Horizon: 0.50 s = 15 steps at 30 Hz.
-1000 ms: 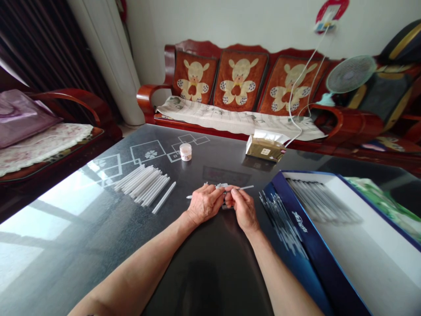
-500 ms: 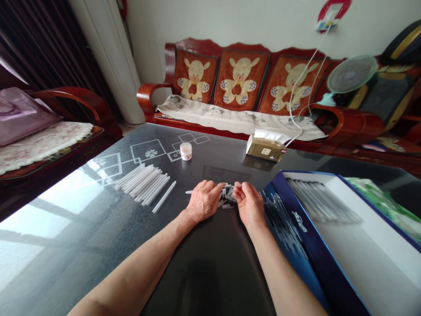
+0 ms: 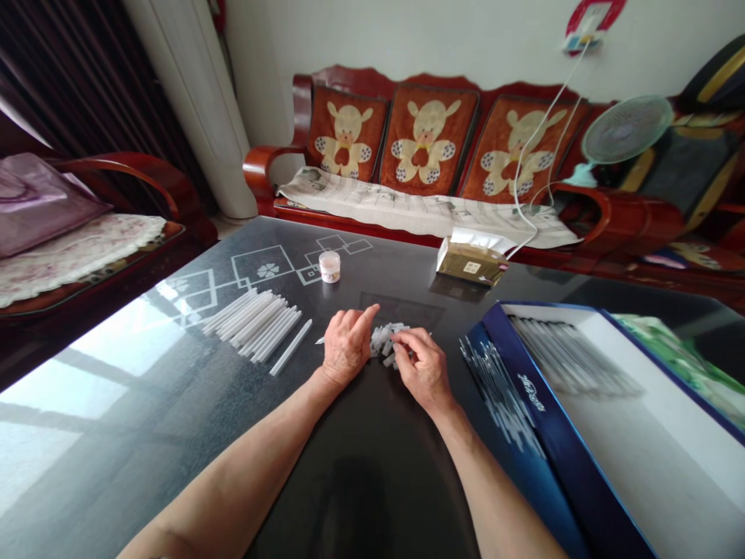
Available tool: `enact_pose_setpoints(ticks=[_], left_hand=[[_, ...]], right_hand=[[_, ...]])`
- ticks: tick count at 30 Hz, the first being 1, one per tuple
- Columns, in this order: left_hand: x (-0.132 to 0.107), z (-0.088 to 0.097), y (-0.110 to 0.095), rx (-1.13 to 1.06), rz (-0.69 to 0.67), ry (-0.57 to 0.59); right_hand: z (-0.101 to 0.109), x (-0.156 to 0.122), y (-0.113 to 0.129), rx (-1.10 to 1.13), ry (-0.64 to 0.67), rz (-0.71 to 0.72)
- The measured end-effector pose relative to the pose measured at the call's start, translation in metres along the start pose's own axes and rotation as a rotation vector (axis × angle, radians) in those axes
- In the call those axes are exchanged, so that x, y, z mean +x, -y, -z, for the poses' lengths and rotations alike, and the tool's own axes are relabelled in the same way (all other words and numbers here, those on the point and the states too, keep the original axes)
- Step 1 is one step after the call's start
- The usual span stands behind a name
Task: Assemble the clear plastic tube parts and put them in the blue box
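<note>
Pile of small white pieces (image 3: pixel 387 344) — right hand (image 3: pixel 422 369) curled against it, grip unclear — left hand (image 3: pixel 348 347) open just beside, nothing clenched.

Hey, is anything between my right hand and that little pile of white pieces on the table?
Nothing stands in the way. The right hand already touches the small white pieces from the pile's right side. The left hand lies to the pile's left, not between them.

Home living room, wooden sofa (image 3: pixel 419 80), standing fan (image 3: pixel 625 130)
</note>
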<state>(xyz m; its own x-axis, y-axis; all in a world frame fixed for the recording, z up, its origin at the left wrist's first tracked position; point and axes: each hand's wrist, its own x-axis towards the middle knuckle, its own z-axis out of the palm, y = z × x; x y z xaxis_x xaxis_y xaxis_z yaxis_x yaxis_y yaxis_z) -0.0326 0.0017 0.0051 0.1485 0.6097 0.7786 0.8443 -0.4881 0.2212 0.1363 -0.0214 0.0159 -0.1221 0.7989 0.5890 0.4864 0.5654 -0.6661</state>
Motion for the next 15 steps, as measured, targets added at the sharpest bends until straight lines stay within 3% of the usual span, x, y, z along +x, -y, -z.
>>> enact_pose_setpoints(ticks=[4, 15], left_hand=[[0.001, 0.000, 0.005, 0.015, 0.038, -0.048], [0.004, -0.001, 0.005, 0.047, 0.091, -0.077]], right_hand=[[-0.003, -0.003, 0.005, -0.128, 0.150, 0.126], [-0.018, -0.011, 0.029, -0.454, 0.398, 0.236]])
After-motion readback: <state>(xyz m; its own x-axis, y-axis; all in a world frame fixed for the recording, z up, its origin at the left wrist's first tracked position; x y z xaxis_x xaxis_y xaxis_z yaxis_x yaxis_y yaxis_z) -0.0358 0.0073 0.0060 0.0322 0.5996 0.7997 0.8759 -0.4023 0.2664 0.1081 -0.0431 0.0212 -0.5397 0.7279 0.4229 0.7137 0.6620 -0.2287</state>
